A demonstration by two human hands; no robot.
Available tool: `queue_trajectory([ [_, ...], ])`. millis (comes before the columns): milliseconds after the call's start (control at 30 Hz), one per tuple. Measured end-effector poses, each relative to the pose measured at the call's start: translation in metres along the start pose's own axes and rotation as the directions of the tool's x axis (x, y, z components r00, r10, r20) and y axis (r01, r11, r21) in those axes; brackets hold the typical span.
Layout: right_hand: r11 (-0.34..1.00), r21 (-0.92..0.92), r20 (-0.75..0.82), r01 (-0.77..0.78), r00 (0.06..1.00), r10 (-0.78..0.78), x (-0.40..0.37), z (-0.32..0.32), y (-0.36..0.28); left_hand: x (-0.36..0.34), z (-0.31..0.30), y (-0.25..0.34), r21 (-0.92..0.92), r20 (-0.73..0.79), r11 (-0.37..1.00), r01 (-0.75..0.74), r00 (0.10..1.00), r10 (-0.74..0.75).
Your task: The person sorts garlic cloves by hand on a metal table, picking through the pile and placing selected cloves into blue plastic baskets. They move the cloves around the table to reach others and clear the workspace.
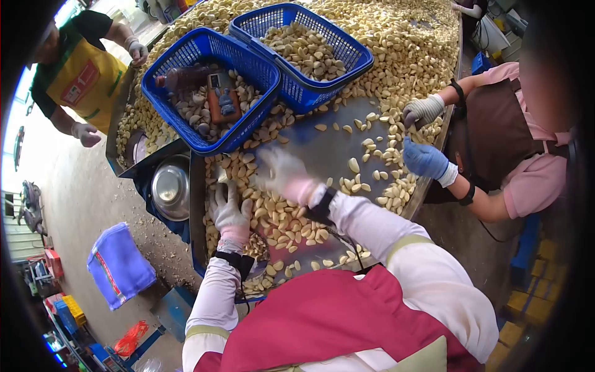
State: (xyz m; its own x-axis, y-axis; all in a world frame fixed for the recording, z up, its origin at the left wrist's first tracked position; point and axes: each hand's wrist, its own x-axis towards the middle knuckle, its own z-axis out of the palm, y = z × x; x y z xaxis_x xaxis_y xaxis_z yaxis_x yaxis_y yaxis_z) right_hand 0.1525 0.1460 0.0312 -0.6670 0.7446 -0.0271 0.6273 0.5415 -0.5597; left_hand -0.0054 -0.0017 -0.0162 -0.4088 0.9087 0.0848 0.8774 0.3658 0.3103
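Many pale, garlic-like cloves (pixel 288 223) are spread over the metal table (pixel 310 152). My left hand (pixel 229 208), in a white glove, lies on cloves near the table's left edge, fingers spread. To its right is my right hand (pixel 282 173), also gloved and smeared by motion, over the cloves; its fingers cannot be made out. Beyond my hands stands a blue basket (pixel 211 147) holding cloves, a bottle (pixel 186 79) and an orange-brown object (pixel 223 102). A second blue basket (pixel 325 87) with cloves touches it at the right.
A co-worker in a brown apron (pixel 489 136) has both gloved hands at the table's right edge. Another person in a yellow apron (pixel 93 77) stands at the far left. A metal bowl (pixel 171 188) sits beside the table's left edge; purple cloth (pixel 121 266) lies lower left.
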Motion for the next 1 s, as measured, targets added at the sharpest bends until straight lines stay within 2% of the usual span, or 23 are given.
queue_trajectory([
  [33,0.992,0.073,-0.087,-0.103,0.990,0.109,0.027,-0.009,0.001,-0.001,-0.001,-0.002,0.023,0.014,1.000,-0.014,1.000,0.013],
  [67,0.993,-0.076,-0.280,-0.092,0.958,0.067,0.047,-0.004,0.006,-0.001,0.001,-0.003,0.035,-0.008,0.999,-0.036,0.999,0.037],
  [133,0.975,-0.214,-0.139,-0.060,0.990,0.030,0.083,0.012,0.025,0.000,0.002,-0.001,0.026,-0.060,0.998,-0.052,0.997,0.054],
  [267,0.940,-0.332,-0.016,-0.082,0.997,0.081,0.087,0.010,0.027,0.000,0.001,-0.002,0.011,-0.077,0.998,-0.056,0.995,0.057],
  [333,0.982,-0.130,-0.027,0.133,0.990,-0.138,0.063,-0.015,0.023,0.001,-0.001,-0.004,0.008,-0.077,0.998,-0.061,0.995,0.061],
  [367,0.983,-0.026,-0.037,0.183,0.982,-0.184,0.054,-0.040,0.002,0.001,0.001,-0.005,-0.003,-0.080,0.999,-0.055,0.995,0.054],
  [400,0.915,-0.075,-0.305,0.396,0.865,-0.399,0.050,-0.052,-0.005,0.001,0.004,-0.004,-0.015,-0.083,0.999,-0.044,0.996,0.043],
  [433,0.885,-0.060,-0.456,0.461,0.777,-0.435,0.050,-0.076,-0.017,0.001,0.003,-0.002,-0.018,-0.080,0.999,-0.035,0.996,0.034],
  [467,0.838,-0.142,-0.644,0.528,0.593,-0.483,0.060,-0.097,-0.018,0.000,0.000,-0.001,-0.022,-0.072,0.999,-0.028,0.997,0.026],
  [500,0.843,-0.292,-0.750,0.452,0.439,-0.495,0.076,-0.118,-0.015,0.000,-0.003,0.001,-0.017,-0.056,0.999,-0.031,0.998,0.030],
  [533,0.944,-0.284,-0.834,0.167,0.444,-0.329,0.084,-0.129,-0.015,0.002,-0.006,0.003,-0.011,-0.047,0.999,-0.039,0.998,0.038],
  [600,0.937,-0.267,-0.811,0.227,0.472,-0.346,0.077,-0.130,-0.004,0.003,-0.008,0.002,-0.021,-0.035,0.998,-0.059,0.998,0.058],
  [633,0.894,-0.243,-0.637,0.377,0.633,-0.440,0.067,-0.115,0.010,0.003,-0.005,0.002,-0.023,-0.048,0.999,-0.034,0.998,0.033],
  [667,0.842,-0.174,-0.418,0.511,0.736,-0.533,0.053,-0.095,0.018,0.000,-0.002,0.001,-0.024,-0.057,1.000,-0.007,0.998,0.005],
  [700,0.949,-0.200,-0.016,0.243,0.968,-0.251,0.047,-0.085,0.014,0.002,0.001,-0.001,0.030,-0.054,1.000,0.000,0.999,0.001],
  [767,0.992,-0.112,0.013,0.054,0.998,-0.053,0.065,-0.056,0.043,0.021,0.003,-0.002,-0.025,-0.071,1.000,0.002,0.997,-0.004],
  [800,0.997,-0.042,0.039,-0.066,0.997,0.068,0.076,-0.046,0.054,0.030,0.003,-0.004,-0.080,-0.073,0.997,0.003,0.997,-0.009],
  [833,0.985,-0.086,0.031,-0.152,0.987,0.155,0.092,-0.027,0.054,0.046,0.006,-0.009,-0.037,-0.157,0.993,-0.116,0.982,0.109],
  [867,0.963,-0.127,0.021,-0.236,0.970,0.241,0.107,-0.009,0.045,0.061,0.008,-0.006,-0.034,-0.159,0.993,-0.112,0.982,0.105],
  [900,0.941,-0.048,0.097,-0.336,0.936,0.339,0.109,-0.031,0.013,0.077,0.010,-0.004,-0.122,-0.065,0.992,-0.015,0.998,0.007],
  [933,0.943,-0.043,0.098,-0.331,0.938,0.334,0.110,-0.029,0.001,0.089,0.010,-0.004,-0.199,0.033,0.976,0.088,0.996,-0.083],
  [967,0.908,-0.062,0.057,-0.415,0.907,0.418,0.108,-0.026,-0.008,0.098,0.014,-0.005,-0.195,0.030,0.977,0.087,0.996,-0.083],
  [1000,0.862,-0.080,0.015,-0.500,0.864,0.503,0.104,-0.022,-0.016,0.104,0.020,-0.003,-0.264,-0.059,0.960,0.095,0.992,-0.115],
])
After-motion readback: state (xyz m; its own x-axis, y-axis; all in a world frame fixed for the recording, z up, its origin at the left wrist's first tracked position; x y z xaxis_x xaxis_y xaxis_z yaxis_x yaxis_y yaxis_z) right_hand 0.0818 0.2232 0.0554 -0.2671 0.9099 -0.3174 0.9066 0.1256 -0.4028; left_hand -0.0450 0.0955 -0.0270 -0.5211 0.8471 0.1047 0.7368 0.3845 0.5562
